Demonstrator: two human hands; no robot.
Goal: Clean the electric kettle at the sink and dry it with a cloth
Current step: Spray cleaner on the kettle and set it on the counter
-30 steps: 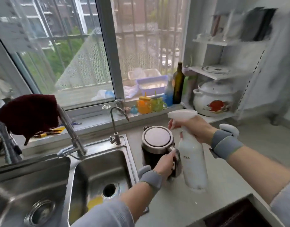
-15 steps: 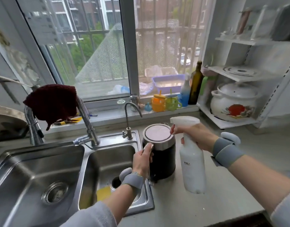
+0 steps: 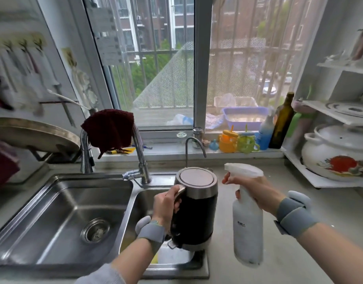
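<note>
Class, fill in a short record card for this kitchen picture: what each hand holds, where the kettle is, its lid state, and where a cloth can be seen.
left hand: grips kettle handle
right hand: holds spray bottle
kettle position: over small right sink basin, tilted
kettle lid: closed
cloth: dark red, draped over tap

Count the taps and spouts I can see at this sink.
3: the tall faucet behind the left basin, the chrome tap with a dark red cloth draped over both, and the thin gooseneck spout behind the kettle. None looks hidden.
</note>
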